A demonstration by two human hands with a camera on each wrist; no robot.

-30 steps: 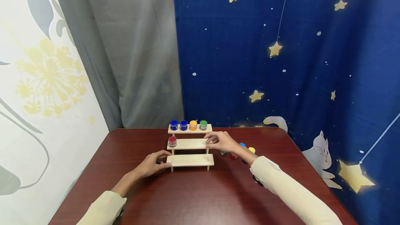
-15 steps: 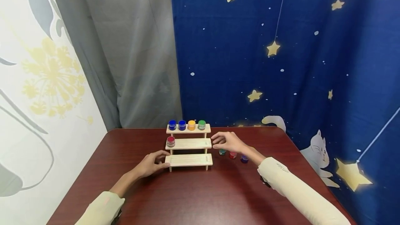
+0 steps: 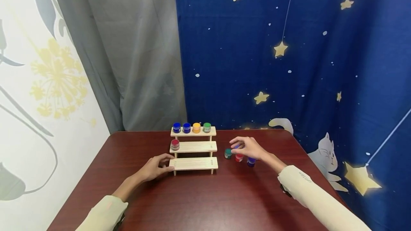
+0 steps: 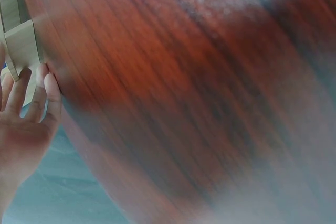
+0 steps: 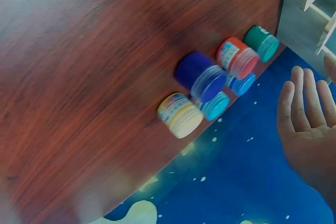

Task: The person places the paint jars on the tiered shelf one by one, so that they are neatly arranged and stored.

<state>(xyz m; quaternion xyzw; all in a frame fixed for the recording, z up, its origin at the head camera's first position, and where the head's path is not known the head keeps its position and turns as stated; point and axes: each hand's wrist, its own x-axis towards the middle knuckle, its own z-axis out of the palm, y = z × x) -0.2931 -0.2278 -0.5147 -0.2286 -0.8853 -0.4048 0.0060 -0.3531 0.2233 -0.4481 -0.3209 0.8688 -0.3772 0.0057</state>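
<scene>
A three-tier wooden rack (image 3: pixel 196 163) stands on the table. My left hand (image 3: pixel 156 167) holds the left end of its lowest shelf, thumb at the front and fingers behind; the left wrist view shows the fingers (image 4: pixel 37 95) against the pale wood. My right hand (image 3: pixel 252 148) hovers right of the rack above several paint jars, holding nothing, its fingers loosely bent. Among those jars are a teal jar (image 3: pixel 228 153), a red jar (image 3: pixel 239 158) and a purple jar (image 3: pixel 251 162). The right wrist view adds a yellow jar (image 5: pixel 180 115), a light blue jar (image 5: pixel 215 106) and a blue jar (image 5: pixel 242 84).
Along the top shelf (image 3: pixel 193 133) stand two dark blue jars (image 3: pixel 181 128), an orange jar (image 3: pixel 196 128) and a green jar (image 3: pixel 207 127). A dark red jar (image 3: pixel 174 144) sits at the middle shelf's left end. Behind the brown table (image 3: pixel 199 202) hang grey and blue curtains.
My right hand has moved from the right end of the middle shelf rightward to above the loose jars. The left hand has stayed at the rack.
</scene>
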